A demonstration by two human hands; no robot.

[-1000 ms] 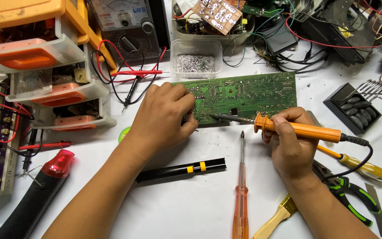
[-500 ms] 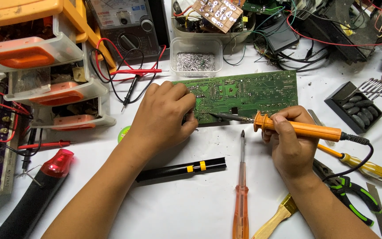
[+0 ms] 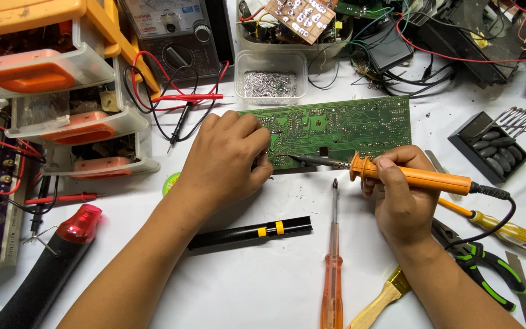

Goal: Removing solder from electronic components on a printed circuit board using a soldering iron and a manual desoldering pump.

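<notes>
Here right hand (image 3: 400,204) holds orange soldering iron (image 3: 406,175) to green board (image 3: 348,127) (tip seemingly touching).

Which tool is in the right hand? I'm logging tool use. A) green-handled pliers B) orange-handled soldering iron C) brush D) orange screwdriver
B: the right hand grips the orange-handled soldering iron, its tip at the green circuit board's near edge.

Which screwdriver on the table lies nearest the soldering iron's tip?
The long transparent-orange-handled screwdriver, its tip just below the iron; the yellow-handled screwdriver lies farther right.
</notes>
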